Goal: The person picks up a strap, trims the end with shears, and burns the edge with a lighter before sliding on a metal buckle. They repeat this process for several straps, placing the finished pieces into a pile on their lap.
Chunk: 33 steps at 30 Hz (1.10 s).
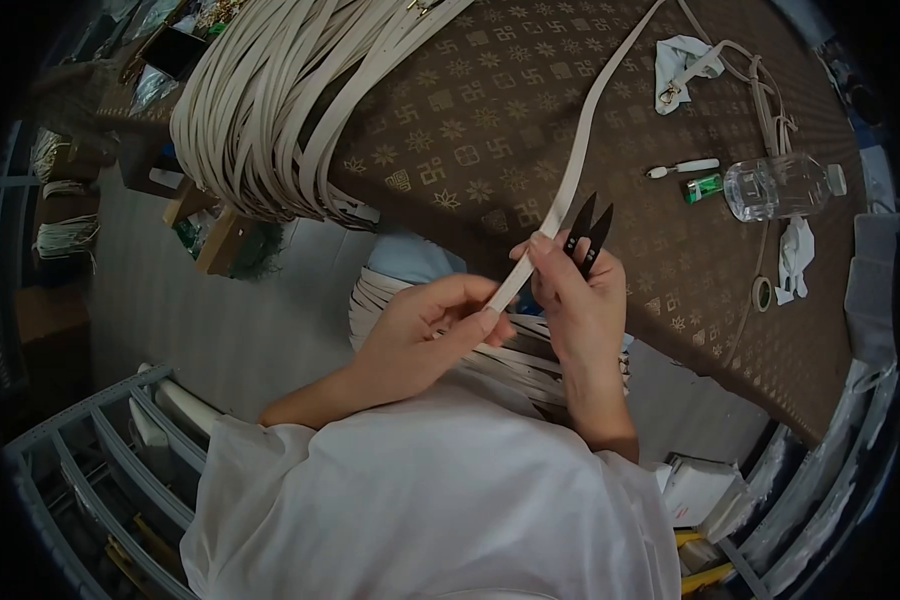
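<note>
A long cream strap [576, 170] runs from the far side of the table down to my two hands. My left hand [425, 325] pinches it between thumb and fingers near my lap. Higher up, my right hand [578, 295] grips the same strap with thumb and forefinger. Black thread snips [588, 238] are also held in my right hand, with their two pointed blades apart and facing away from me. More cream straps [515, 370] lie across my lap, partly hidden by my hands.
A thick bundle of cream straps [260, 110] hangs over the edge of the brown patterned tablecloth [470, 150]. At right are a clear bottle [770, 188], a green roll [704, 188], a white-handled tool [682, 168], a tape roll [762, 293] and white cloths [795, 260]. A metal rack [100, 440] stands lower left.
</note>
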{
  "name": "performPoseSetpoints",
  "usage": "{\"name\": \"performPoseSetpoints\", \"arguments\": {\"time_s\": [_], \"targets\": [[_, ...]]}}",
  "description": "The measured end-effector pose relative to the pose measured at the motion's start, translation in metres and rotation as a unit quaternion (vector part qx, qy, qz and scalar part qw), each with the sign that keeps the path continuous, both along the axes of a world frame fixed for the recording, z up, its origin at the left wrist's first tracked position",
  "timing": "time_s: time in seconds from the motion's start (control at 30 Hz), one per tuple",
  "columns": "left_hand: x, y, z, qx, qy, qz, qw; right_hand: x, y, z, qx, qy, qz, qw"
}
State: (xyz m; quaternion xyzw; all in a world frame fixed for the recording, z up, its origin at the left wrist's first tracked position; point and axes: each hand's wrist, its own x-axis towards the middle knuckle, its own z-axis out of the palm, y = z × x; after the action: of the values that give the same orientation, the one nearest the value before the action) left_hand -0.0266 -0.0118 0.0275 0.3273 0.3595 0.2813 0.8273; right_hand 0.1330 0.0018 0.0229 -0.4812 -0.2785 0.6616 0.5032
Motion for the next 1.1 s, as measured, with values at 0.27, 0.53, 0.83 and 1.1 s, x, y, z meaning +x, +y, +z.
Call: {"name": "performPoseSetpoints", "arguments": {"time_s": [0.27, 0.53, 0.83, 1.1], "targets": [[0.002, 0.004, -0.016, 0.527, 0.355, 0.144, 0.758, -0.014, 0.003, -0.009, 0.046, -0.098, -0.032, 0.994], [0.003, 0.003, -0.015, 0.480, 0.330, 0.147, 0.800, -0.015, 0.004, -0.009, 0.031, -0.031, -0.019, 0.999], [0.003, 0.017, -0.025, 0.617, 0.379, 0.175, 0.667, -0.023, 0.013, -0.022, 0.138, -0.212, 0.008, 0.968], [0.000, 0.015, -0.014, 0.050, -0.045, 0.068, 0.995, -0.027, 0.015, -0.033, 0.088, -0.162, -0.044, 0.982]]}}
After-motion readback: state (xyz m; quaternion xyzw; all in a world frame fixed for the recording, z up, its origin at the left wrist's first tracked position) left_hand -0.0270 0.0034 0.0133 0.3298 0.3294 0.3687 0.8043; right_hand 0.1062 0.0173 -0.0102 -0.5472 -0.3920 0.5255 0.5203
